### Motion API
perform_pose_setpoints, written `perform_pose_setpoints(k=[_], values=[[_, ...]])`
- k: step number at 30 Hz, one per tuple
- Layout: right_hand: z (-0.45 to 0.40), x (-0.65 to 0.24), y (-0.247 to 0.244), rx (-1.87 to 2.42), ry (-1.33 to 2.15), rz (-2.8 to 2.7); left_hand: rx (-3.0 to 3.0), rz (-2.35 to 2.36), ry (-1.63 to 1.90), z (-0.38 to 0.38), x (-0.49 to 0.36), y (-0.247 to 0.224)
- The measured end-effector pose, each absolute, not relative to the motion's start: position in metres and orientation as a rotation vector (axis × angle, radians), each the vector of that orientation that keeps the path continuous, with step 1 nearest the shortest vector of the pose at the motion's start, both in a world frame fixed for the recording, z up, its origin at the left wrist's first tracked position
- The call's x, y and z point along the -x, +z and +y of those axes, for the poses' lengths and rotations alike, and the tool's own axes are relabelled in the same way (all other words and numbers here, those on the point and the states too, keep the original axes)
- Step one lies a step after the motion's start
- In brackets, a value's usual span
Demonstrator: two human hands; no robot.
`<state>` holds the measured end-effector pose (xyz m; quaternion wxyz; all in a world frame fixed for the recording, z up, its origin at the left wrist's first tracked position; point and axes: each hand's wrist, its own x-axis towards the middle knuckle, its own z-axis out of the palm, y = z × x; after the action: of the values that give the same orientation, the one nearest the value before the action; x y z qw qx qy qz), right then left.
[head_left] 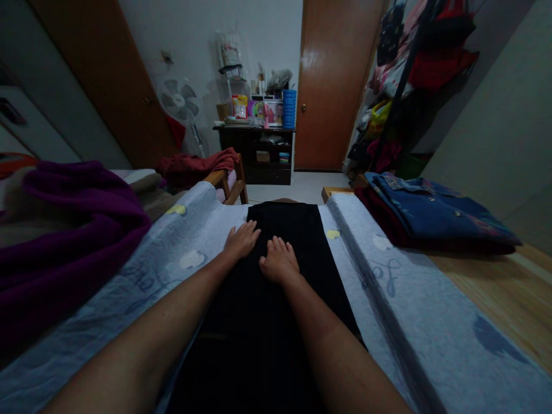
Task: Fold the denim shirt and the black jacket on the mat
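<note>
A long black garment [259, 322] lies flat, stretched away from me over a pale blue patterned sheet [388, 299]. Its kind I cannot make out. My left hand [242, 238] rests palm down on the garment's left edge, partly over the sheet, fingers stretched forward. Nearer its middle, my right hand [280, 259] lies palm down on the black cloth, fingers extended and slightly bent. Neither hand holds anything. Both forearms cover part of the cloth.
Purple cloth [77, 213] is heaped at the left. On the right, folded blue denim clothing [440, 207] sits on dark red cloth over a wooden surface [483, 276]. Reddish cloth [194, 167] hangs over a wooden frame. Beyond stand a fan [180, 100] and a dark cabinet [254, 155].
</note>
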<state>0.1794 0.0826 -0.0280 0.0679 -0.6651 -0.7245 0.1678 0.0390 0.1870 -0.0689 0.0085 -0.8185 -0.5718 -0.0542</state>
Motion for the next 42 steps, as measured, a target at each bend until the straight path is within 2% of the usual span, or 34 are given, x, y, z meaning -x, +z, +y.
perform_pose_setpoints(k=[5, 16, 22, 29, 42], values=[[0.082, -0.179, -0.028, 2.003, 0.508, -2.184, 2.551, -1.872, -0.112, 0.17, -0.026, -0.063], [0.082, -0.18, -0.029, 1.996, 0.491, -2.182, 2.494, -1.727, 0.043, 0.128, -0.007, -0.043], [0.082, -0.18, -0.028, 1.999, 0.495, -2.194, 2.554, -1.596, -0.17, 0.12, -0.016, -0.044], [0.081, -0.18, -0.03, 1.976, 0.466, -2.187, 2.594, -1.615, -0.118, 0.112, -0.013, -0.055], [0.081, -0.18, -0.028, 1.979, 0.472, -2.184, 2.549, -1.728, -0.188, 0.172, -0.037, -0.058]])
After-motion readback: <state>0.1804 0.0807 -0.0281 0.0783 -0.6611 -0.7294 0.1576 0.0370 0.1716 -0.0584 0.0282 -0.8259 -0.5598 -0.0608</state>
